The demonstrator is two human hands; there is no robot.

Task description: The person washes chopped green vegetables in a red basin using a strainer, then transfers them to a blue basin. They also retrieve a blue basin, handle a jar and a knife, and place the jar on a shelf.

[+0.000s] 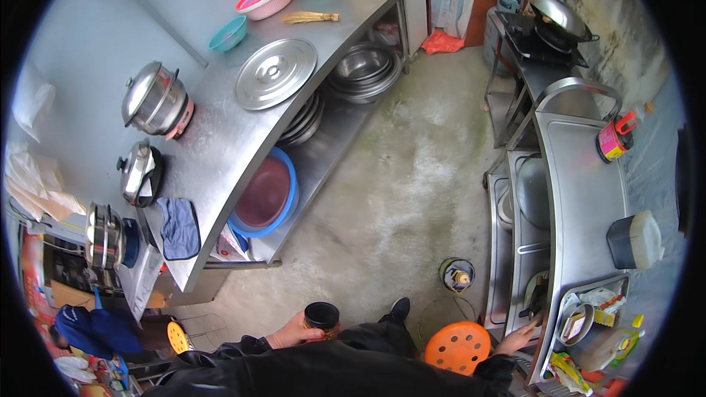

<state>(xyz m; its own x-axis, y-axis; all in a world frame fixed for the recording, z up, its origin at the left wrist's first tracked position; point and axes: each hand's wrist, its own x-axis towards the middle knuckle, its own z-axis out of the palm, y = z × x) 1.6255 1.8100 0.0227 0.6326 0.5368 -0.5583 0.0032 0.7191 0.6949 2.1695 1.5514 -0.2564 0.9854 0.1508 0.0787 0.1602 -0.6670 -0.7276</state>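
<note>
My left hand (291, 332) is wrapped around a jar with a black lid (321, 315), close in front of my dark jacket. On the other side, my right hand (514, 340) reaches out with its fingers extended toward the lower shelves of the stainless steel cart (579, 198). Nothing shows in that hand, and I cannot tell whether its fingertips touch the cart. An orange round stool (458, 348) with holes in its seat stands beside my right wrist. On the cart's middle shelf, near those fingers, lies a dark-handled object (533, 300), partly hidden by the cart top.
A long steel table (220, 138) on the left bears pots, a large lid (276, 74) and baskets. A small canister (457, 275) stands on the concrete floor. A wok (557, 27) sits on the stove at the back right. Another person (99, 331) is at lower left.
</note>
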